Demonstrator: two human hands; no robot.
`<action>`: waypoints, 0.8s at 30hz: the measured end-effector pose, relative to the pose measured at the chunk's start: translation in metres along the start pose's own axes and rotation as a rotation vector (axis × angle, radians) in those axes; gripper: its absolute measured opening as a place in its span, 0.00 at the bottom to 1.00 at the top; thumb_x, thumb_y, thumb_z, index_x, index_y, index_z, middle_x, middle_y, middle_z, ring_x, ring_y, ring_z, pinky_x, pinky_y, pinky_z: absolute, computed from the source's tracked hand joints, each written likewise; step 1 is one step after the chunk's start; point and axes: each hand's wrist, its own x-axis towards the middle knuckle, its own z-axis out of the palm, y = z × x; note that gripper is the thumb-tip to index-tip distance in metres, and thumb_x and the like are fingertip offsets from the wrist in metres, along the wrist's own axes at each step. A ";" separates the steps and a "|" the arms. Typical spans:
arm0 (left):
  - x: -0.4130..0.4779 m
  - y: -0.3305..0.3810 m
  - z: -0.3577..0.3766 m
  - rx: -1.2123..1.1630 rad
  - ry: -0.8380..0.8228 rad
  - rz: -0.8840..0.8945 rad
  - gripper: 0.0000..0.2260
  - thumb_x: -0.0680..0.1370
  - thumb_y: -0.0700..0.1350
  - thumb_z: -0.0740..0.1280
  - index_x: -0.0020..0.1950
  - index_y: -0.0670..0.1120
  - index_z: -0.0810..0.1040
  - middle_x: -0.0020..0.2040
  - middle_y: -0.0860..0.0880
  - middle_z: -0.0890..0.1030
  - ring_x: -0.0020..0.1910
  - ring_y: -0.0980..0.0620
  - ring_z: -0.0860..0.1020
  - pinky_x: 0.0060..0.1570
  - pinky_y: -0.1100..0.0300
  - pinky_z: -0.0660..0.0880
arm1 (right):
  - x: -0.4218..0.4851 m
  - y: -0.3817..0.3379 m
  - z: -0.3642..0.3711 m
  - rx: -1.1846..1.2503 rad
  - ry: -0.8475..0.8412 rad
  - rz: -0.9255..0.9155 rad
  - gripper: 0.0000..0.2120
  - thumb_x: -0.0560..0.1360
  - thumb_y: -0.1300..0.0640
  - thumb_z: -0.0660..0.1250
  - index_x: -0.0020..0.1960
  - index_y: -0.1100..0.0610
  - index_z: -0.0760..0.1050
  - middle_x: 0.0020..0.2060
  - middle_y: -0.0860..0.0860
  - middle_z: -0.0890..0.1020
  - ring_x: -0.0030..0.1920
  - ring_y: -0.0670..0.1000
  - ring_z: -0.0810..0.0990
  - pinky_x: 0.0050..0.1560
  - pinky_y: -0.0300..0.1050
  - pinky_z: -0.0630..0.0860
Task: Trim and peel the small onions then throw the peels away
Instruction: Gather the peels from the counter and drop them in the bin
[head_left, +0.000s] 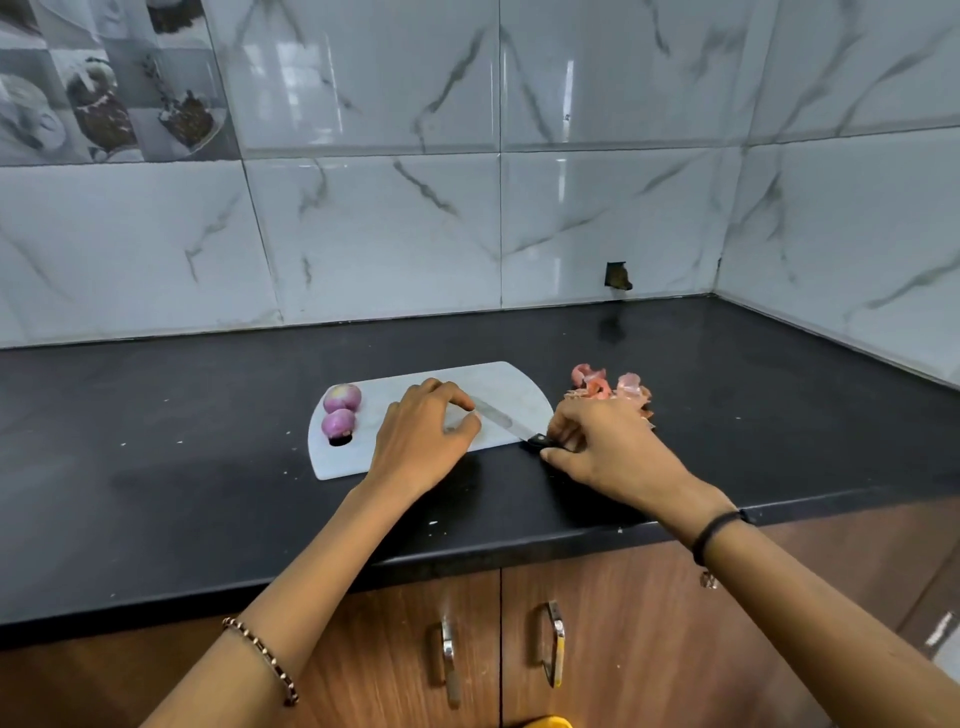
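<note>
Two peeled purple onions (341, 410) lie at the left end of a white cutting board (337, 462). A knife (506, 422) rests across the board's right side, its black handle over the edge. My right hand (608, 447) closes around that handle, thumb below and fingers above. My left hand (423, 436) arches over the middle of the board, with thumb and forefinger meeting at the blade's tip. Whether it holds anything is hidden. A heap of pinkish onion peels (610, 387) sits on the counter just behind my right hand.
The board lies on a black countertop (156, 493) backed by marble-look wall tiles, with a side wall at the right. Wooden cabinet doors with metal handles (553, 644) are below the counter's front edge. A yellow object (545, 722) peeks in at the bottom.
</note>
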 end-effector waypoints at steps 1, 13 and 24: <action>0.002 0.001 0.001 -0.013 -0.001 0.003 0.07 0.79 0.52 0.65 0.54 0.55 0.80 0.58 0.56 0.78 0.62 0.48 0.74 0.60 0.50 0.73 | 0.002 -0.005 0.004 0.007 0.008 -0.015 0.06 0.72 0.57 0.75 0.44 0.58 0.80 0.38 0.50 0.84 0.40 0.49 0.82 0.47 0.50 0.80; 0.033 0.054 0.027 -0.157 -0.056 0.032 0.12 0.85 0.50 0.58 0.56 0.48 0.79 0.56 0.49 0.81 0.53 0.49 0.77 0.53 0.52 0.75 | 0.018 -0.004 0.010 0.047 0.184 0.070 0.10 0.76 0.48 0.72 0.48 0.55 0.81 0.39 0.46 0.80 0.39 0.46 0.77 0.42 0.42 0.75; 0.084 0.113 0.086 -0.299 -0.366 -0.080 0.25 0.86 0.57 0.47 0.72 0.45 0.71 0.71 0.44 0.74 0.70 0.46 0.72 0.68 0.50 0.68 | 0.056 0.086 -0.021 0.513 0.059 0.393 0.20 0.84 0.42 0.56 0.70 0.50 0.73 0.64 0.50 0.79 0.62 0.49 0.77 0.57 0.40 0.69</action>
